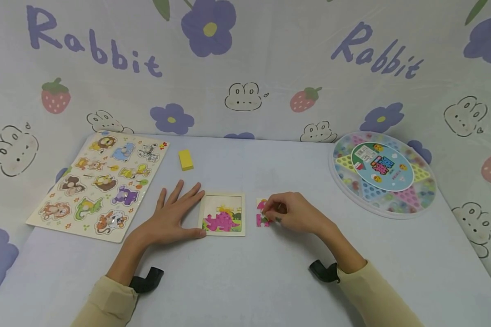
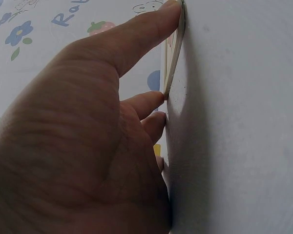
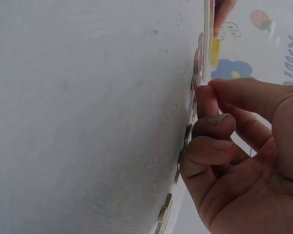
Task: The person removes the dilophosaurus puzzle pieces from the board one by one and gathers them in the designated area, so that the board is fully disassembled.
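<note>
A small square jigsaw tray (image 1: 243, 215) with a pale raised rim lies mid-table, partly filled with a pink dinosaur picture. My left hand (image 1: 169, 215) is spread along its left side, thumb at the near corner and index finger at the far one. To the tray's right lie several loose puzzle pieces (image 1: 261, 222), pink and green. Over them my right hand (image 1: 296, 212) pinches a puzzle piece between thumb and index finger, its other fingers curled; the hand hides part of this group. In the right wrist view, loose pieces (image 3: 166, 214) lie flat under the curled fingers.
An animal puzzle board (image 1: 77, 172) lies at the left, near my left hand. A yellow block (image 1: 186, 160) sits beyond the tray. At the far right is a round game box (image 1: 382, 175). Behind the table hangs a patterned cloth (image 1: 245, 59).
</note>
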Demonstrator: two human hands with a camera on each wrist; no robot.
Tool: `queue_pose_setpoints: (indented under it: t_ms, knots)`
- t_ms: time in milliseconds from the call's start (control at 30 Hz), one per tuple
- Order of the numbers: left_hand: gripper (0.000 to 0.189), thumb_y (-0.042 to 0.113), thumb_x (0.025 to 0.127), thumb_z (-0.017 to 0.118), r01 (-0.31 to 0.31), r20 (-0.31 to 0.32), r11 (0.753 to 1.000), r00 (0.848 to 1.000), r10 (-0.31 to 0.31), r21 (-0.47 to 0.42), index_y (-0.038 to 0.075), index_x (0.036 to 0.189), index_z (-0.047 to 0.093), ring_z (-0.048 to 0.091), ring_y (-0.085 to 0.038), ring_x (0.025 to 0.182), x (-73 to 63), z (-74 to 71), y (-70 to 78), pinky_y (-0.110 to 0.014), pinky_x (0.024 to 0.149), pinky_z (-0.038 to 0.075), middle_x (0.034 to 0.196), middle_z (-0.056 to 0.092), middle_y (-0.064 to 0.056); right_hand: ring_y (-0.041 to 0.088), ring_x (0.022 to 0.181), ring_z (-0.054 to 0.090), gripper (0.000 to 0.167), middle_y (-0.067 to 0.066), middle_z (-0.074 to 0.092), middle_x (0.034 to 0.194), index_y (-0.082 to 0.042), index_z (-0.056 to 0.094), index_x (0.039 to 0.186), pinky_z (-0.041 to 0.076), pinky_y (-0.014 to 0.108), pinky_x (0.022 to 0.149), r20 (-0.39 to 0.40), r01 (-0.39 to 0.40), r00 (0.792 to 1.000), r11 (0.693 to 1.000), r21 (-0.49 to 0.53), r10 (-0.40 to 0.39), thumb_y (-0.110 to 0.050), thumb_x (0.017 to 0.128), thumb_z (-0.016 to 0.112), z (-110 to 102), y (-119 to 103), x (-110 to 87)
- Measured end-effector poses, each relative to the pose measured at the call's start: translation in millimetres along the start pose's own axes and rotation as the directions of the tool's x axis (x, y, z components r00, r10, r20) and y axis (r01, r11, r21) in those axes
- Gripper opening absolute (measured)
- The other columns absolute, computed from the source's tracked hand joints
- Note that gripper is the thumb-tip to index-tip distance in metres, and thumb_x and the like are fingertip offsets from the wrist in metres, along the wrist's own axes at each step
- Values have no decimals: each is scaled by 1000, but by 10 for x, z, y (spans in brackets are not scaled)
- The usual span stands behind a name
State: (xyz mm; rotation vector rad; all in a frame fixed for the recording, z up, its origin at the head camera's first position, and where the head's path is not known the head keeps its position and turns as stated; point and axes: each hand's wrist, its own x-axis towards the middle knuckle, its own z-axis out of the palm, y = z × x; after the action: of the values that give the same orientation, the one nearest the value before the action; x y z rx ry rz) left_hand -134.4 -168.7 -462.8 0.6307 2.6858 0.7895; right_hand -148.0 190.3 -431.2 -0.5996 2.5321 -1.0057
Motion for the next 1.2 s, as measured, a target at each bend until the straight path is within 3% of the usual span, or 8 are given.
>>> queue_pose_setpoints:
  t_ms: [300, 600, 767, 1000, 1200]
  knots:
    - [104, 59, 85, 77, 1, 3, 1000, 1000, -1, -4, 20, 169, 29, -8, -39, 168, -2, 7, -11, -69, 129, -16, 181, 16, -2, 12, 66, 58, 7, -1, 73, 87, -12, 77, 105, 48, 22, 61, -4, 56, 998, 998, -15, -56, -12, 99, 73, 45, -157, 141]
    - [104, 59, 85, 76, -7, 3, 1000, 1000, 7, 1, 21, 170, 28, -8, -39, 168, 17, 9, -20, -69, 129, -16, 181, 15, 0, 11, 57, 57, 10, 3, 71, 92, -12, 77, 109, 50, 26, 53, 62, 71, 995, 997, 27, -73, -14, 101, 71, 196, -360, 376]
    - [104, 59, 85, 76, -7, 3, 1000, 1000, 7, 6, 21, 170, 28, -8, -39, 168, 16, 8, -16, -70, 129, -16, 181, 15, 0, 11, 54, 54, 18, 3, 70, 94, -11, 75, 119, 48, 26, 50, 81, 72, 994, 997, -23, -70, -14, 102, 69, 265, -456, 507]
    - [104, 58, 85, 76, -11, 3, 1000, 1000, 11, 1, 20, 169, 29, -7, -39, 168, 13, 7, -13, -70, 129, -15, 181, 15, 0, 9, 72, 57, 19, 2, 69, 89, -10, 76, 118, 48, 21, 67, 106, 103, 990, 991, -85, -93, -12, 100, 71, 314, -511, 640]
    - [103, 58, 85, 76, -12, 3, 1000, 1000, 12, 7, 20, 169, 29, -7, -39, 168, 10, 7, -16, -71, 129, -15, 181, 15, 0, 9, 75, 56, 20, 0, 66, 83, -9, 75, 118, 48, 21, 71, 129, 93, 988, 992, -90, -81, -12, 99, 73, 338, -504, 680]
